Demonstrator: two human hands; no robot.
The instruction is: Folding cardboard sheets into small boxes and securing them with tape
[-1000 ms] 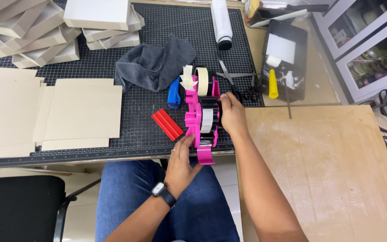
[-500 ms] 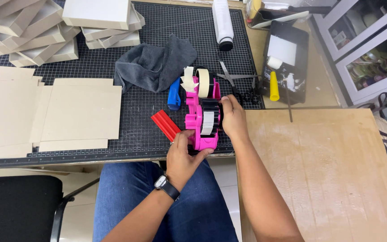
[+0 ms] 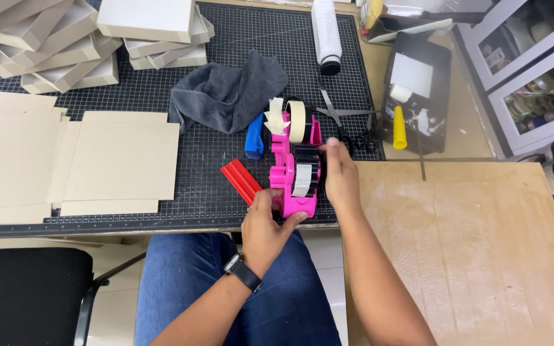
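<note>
The pink tape dispenser (image 3: 295, 168) stands near the front edge of the black cutting mat (image 3: 226, 77), which ends just past it where bare wooden tabletop (image 3: 476, 243) opens to the right. The left hand (image 3: 264, 230) grips its near end, fingers curled around the base; the right hand (image 3: 340, 176) wraps its right side at the black roll. A cream tape roll (image 3: 297, 120) sits at the far end. A red strip (image 3: 242, 181) and blue tool (image 3: 254, 136) lie just left, a grey cloth (image 3: 226, 96) behind. Flat cardboard sheets (image 3: 97, 160) fill the left; stacked pale boxes (image 3: 84, 38) run off the top edge. Scissors (image 3: 344, 125) lie partly hidden behind the right hand.
</note>
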